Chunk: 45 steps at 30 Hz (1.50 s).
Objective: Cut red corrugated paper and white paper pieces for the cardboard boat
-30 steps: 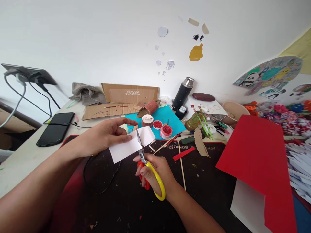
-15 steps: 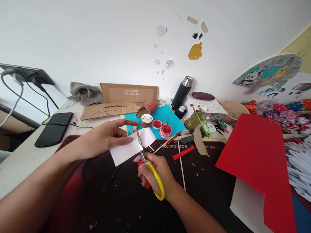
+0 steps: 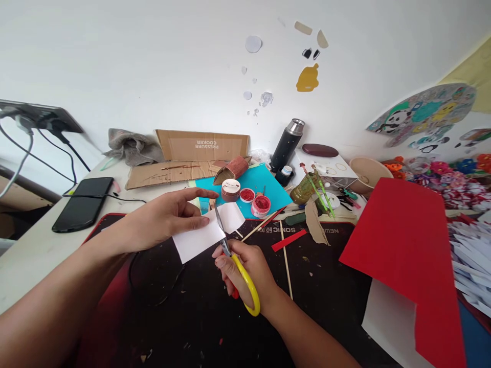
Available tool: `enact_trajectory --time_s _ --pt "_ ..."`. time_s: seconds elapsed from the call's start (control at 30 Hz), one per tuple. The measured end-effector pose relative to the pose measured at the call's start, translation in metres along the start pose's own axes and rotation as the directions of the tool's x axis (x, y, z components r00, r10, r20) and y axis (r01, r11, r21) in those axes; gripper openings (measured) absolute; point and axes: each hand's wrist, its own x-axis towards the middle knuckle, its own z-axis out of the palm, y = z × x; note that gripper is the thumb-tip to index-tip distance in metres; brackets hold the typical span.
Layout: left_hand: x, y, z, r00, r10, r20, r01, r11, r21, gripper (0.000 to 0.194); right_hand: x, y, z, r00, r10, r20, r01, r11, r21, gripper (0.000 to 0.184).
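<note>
My left hand (image 3: 174, 217) pinches a piece of white paper (image 3: 197, 239) between thumb and fingers, above the dark mat (image 3: 161, 317). In my right hand (image 3: 255, 271) are scissors (image 3: 249, 286) with one yellow and one red handle loop. Their blades cross the paper between its larger left part and a smaller right flap. The blades look nearly closed. Behind the paper lies a blue sheet (image 3: 278, 191), bearing two small jars of red paint (image 3: 261, 205) and a brown jar with a white top (image 3: 230, 189).
A red sheet (image 3: 399, 230) with a white piece beneath stands at right. A black flask (image 3: 287, 144), a brush jar (image 3: 305, 191) and cardboard (image 3: 203, 145) line the wall. A phone (image 3: 82, 204) with a cable lies left. Thin sticks (image 3: 286, 260) and a red strip (image 3: 288, 240) rest on the mat.
My right fingers have shifted slightly on the scissors, covering more of the red loop. The paper and my left hand stay nearly where they were; the view has moved a little.
</note>
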Motion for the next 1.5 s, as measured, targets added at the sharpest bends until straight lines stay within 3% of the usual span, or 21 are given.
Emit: enact_trajectory --time_s 0.57,1.0,1.3,1.5 --pt "0.002 0.002 0.003 0.998 -0.057 0.015 0.058 0.997 -0.045 0.076 -0.002 0.001 0.005 0.999 0.000 -0.043 0.002 0.999 0.032 0.038" --pt "0.003 0.002 0.002 0.999 -0.040 0.027 0.041 0.998 -0.042 0.075 -0.001 -0.005 0.004 1.000 -0.006 -0.022 0.008 0.999 0.051 0.053" --pt "-0.002 0.001 -0.027 0.989 0.057 -0.136 -0.036 0.988 0.152 0.056 0.001 -0.003 0.008 0.992 0.112 0.052 -0.111 0.994 -0.024 0.050" --pt "-0.010 0.000 -0.057 0.932 0.152 -0.330 -0.073 0.968 0.240 0.038 0.002 0.003 0.008 0.997 0.072 0.021 -0.072 0.997 0.019 0.046"
